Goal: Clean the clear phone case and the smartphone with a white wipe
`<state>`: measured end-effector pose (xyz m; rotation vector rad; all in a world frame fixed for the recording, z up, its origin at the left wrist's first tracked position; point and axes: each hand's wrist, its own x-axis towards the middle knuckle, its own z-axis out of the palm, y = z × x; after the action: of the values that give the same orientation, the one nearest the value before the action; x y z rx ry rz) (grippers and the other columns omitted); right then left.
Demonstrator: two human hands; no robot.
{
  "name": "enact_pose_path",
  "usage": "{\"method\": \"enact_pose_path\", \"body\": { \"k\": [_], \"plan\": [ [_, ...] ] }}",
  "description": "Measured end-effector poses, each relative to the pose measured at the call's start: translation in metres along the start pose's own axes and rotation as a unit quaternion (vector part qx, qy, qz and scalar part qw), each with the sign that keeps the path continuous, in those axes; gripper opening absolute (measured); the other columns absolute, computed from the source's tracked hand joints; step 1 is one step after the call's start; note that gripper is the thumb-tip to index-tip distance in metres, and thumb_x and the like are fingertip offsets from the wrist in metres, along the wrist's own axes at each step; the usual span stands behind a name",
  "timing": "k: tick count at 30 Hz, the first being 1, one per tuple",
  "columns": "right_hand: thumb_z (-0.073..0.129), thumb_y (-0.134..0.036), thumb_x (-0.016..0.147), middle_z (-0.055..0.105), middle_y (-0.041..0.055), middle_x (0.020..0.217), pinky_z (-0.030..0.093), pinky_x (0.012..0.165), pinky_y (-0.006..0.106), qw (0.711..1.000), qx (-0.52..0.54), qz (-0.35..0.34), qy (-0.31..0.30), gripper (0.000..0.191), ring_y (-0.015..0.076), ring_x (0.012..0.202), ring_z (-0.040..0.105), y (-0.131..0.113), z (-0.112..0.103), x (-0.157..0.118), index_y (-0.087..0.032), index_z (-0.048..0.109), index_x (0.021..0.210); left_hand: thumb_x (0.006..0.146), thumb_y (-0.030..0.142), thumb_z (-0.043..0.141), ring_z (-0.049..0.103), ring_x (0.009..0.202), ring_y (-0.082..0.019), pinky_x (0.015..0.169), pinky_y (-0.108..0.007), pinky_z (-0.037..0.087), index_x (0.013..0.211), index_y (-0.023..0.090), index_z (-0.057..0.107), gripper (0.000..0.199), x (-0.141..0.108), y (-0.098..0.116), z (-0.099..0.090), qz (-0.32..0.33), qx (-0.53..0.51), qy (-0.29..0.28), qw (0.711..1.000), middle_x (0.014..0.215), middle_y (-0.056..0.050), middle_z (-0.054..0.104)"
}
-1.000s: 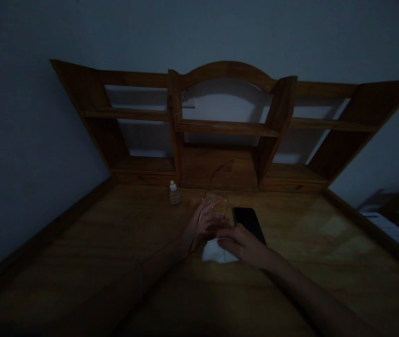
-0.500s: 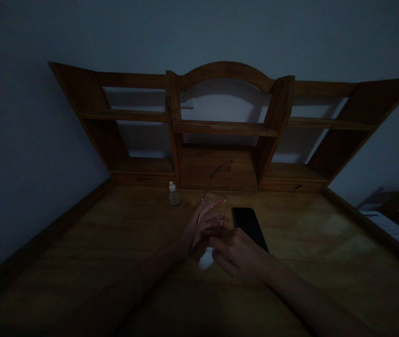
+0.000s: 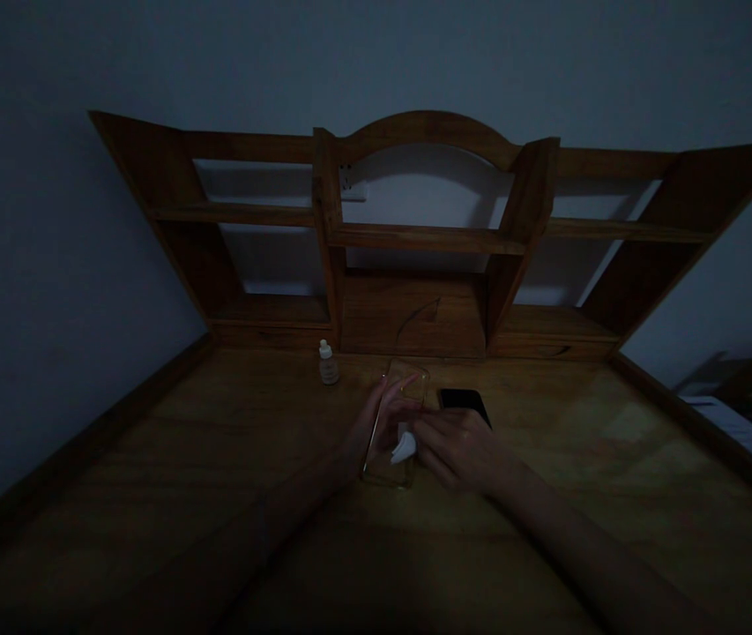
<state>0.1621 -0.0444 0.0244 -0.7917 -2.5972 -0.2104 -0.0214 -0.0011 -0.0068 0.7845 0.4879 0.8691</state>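
Note:
A clear phone case (image 3: 385, 467) is held upright at a slant by my left hand (image 3: 370, 429), whose fingers show behind and through it. My right hand (image 3: 460, 448) pinches a small white cloth or tissue (image 3: 404, 447) against the case's middle. Just beyond my right hand a black phone (image 3: 465, 399) lies on the wooden desk, its near part covered by the hand. A small clear bottle with a white cap (image 3: 328, 365) stands to the left of the case, further back.
The wooden desk (image 3: 217, 459) has a raised rim on each side. A wooden shelf unit (image 3: 415, 238) stands along its back, before a wall with a socket (image 3: 353, 183). White paper (image 3: 739, 437) lies beyond the right rim.
My right hand has moved up and away from me along the case with the white cloth. It now covers more of the phone, and the case's near end is uncovered.

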Motion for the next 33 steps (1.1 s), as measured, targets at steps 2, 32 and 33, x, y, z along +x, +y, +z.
{"method": "enact_pose_path", "body": {
  "k": [2,32,33],
  "plan": [
    [0.045,-0.018,0.096,0.066,0.0093,0.103,0.049,0.074,0.032,1.000,-0.028,0.013,0.003,0.017,0.0190,0.082,0.063,0.003,-0.002,0.001,-0.015,0.059,0.105,0.097,0.059,0.042,0.064,0.101,-0.023,0.083,-0.031,0.050,0.147,0.020,0.048,0.064,-0.001,0.000,0.002,0.001,0.005,0.003,1.000,0.107,-0.010,0.070],
    [0.048,-0.012,0.094,0.062,0.0204,0.132,0.048,0.108,0.047,0.982,-0.110,0.104,0.113,0.040,0.0292,0.127,0.055,0.022,0.017,-0.003,-0.006,0.053,0.134,0.097,0.059,0.043,0.065,0.075,-0.018,0.064,-0.029,0.054,0.118,0.018,0.056,0.048,0.000,0.004,0.003,-0.026,-0.016,0.056,0.998,0.092,-0.007,0.064],
    [0.048,-0.012,0.093,0.062,0.0211,0.129,0.049,0.105,0.047,0.982,-0.112,0.108,0.110,0.040,0.0304,0.124,0.056,0.021,0.017,-0.003,-0.005,0.053,0.133,0.097,0.059,0.043,0.065,0.074,-0.018,0.064,-0.029,0.054,0.120,0.017,0.056,0.049,0.000,0.004,0.003,-0.023,-0.015,0.056,0.998,0.091,-0.007,0.063]
  ]
}}
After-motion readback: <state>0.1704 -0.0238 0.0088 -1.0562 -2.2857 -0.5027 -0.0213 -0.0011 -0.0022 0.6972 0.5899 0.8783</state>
